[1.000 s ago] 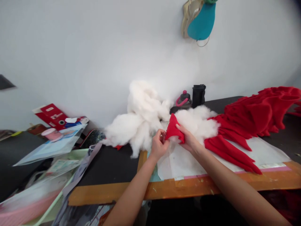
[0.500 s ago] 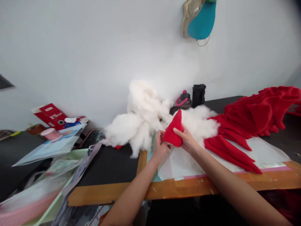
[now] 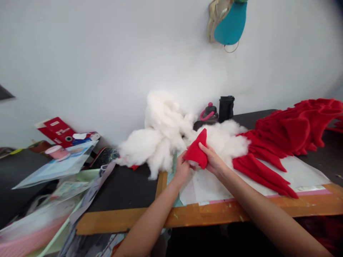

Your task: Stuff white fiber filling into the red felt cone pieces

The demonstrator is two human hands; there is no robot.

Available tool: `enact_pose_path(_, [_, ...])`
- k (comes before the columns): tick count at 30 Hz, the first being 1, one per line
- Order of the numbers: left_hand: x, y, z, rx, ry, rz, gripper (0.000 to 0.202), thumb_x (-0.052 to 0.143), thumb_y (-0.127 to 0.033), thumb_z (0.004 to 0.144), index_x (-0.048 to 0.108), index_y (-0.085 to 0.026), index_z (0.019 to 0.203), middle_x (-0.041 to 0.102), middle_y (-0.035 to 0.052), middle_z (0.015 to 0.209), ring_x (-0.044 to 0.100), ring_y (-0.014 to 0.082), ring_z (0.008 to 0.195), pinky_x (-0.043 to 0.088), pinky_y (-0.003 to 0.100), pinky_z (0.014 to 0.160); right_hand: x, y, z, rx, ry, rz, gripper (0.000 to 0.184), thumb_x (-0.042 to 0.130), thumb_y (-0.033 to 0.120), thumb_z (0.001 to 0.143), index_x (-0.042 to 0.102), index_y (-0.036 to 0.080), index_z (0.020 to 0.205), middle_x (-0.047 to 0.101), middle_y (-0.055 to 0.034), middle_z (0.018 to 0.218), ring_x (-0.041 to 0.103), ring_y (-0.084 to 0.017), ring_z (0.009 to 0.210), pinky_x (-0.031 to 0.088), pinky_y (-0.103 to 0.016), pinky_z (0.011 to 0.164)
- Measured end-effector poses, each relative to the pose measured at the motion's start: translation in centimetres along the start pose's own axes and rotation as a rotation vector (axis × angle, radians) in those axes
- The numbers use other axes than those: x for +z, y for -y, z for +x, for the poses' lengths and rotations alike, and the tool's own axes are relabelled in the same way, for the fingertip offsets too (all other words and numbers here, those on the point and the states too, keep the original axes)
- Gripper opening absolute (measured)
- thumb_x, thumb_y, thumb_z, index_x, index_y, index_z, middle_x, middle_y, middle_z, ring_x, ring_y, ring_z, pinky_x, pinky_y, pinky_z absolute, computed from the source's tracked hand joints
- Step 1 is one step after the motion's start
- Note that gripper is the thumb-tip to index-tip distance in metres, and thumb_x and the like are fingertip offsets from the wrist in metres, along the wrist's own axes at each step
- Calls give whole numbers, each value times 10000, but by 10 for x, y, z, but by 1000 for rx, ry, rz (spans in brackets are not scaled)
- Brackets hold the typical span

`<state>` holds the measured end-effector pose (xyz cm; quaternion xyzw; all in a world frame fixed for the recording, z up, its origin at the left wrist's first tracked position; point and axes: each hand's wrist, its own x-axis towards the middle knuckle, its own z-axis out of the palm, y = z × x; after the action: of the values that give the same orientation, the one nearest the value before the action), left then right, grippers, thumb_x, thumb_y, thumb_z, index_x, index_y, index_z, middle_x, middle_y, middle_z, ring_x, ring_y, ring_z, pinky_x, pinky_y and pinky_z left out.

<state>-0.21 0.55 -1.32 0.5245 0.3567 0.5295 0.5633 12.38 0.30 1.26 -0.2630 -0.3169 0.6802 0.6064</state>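
Observation:
Both hands hold a small red fleece cone (image 3: pixel 196 152), its tip pointing up and a bit of white stuffing showing at its lower open end. My right hand (image 3: pixel 212 159) grips it from the right, and my left hand (image 3: pixel 182 169) holds its lower left side. Directly behind the hands lies a large heap of white polyester stuffing (image 3: pixel 160 139). To the right, long red fleece pieces with pointed ends (image 3: pixel 261 175) lie on a white paper sheet (image 3: pixel 300 171), with more red fleece (image 3: pixel 292 130) piled beyond.
An orange wooden board edge (image 3: pixel 187 218) runs along the near side of the dark table (image 3: pixel 125 189). A bottle (image 3: pixel 209 114) and black container (image 3: pixel 225 109) stand by the wall. Plastic sleeves (image 3: pixel 53 167) and a red box (image 3: pixel 57 130) lie at left.
The red cone has dropped slightly and tilted, and both hands have closed in around it. More white stuffing now shows at its lower end.

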Motion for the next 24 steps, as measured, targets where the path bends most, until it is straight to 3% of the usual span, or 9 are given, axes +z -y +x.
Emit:
enact_pose_path(4, [-3,2,1,51,18,-25,219,570,-388,795,594,-171,817,532,-17,580,499,123,466,436,251,447,-2,3,1,-2,-4,-17,396,662,531,786,566,201,983,708,-74,971,674,-234,947,553,-333,766])
enact_pose_path(10, [-3,10,0,134,-166,102,486,505,-607,843,498,-182,607,465,-8,482,434,116,433,358,242,423,-2,-2,2,43,-13,-53,402,673,556,768,590,199,932,707,-65,912,670,-235,941,552,-322,765])
enact_pose_path(14, [-4,11,-1,180,-254,136,494,473,-600,873,455,-193,595,416,-21,474,390,104,434,329,227,410,-4,-5,3,44,-9,-27,364,682,543,769,596,208,880,709,-45,894,675,-207,884,550,-295,742])
enact_pose_path(17, [-5,4,0,168,-184,134,338,525,-473,864,534,-176,703,456,-27,521,417,98,445,352,213,417,-5,-4,4,54,-35,9,353,711,516,750,599,207,877,713,-45,904,680,-205,874,551,-286,720])
enact_pose_path(20, [-5,-1,2,91,-87,53,173,606,-333,768,569,-166,791,529,-23,604,475,101,482,400,208,438,-3,-2,2,42,-58,29,364,733,493,737,597,205,915,712,-46,909,683,-208,874,555,-294,738])
enact_pose_path(24, [-5,-1,4,-54,-2,-136,208,671,-268,643,574,-170,800,569,-21,635,510,120,488,430,228,418,0,1,-1,-7,-44,-12,382,720,499,754,576,211,958,705,-41,903,680,-207,859,553,-316,764])
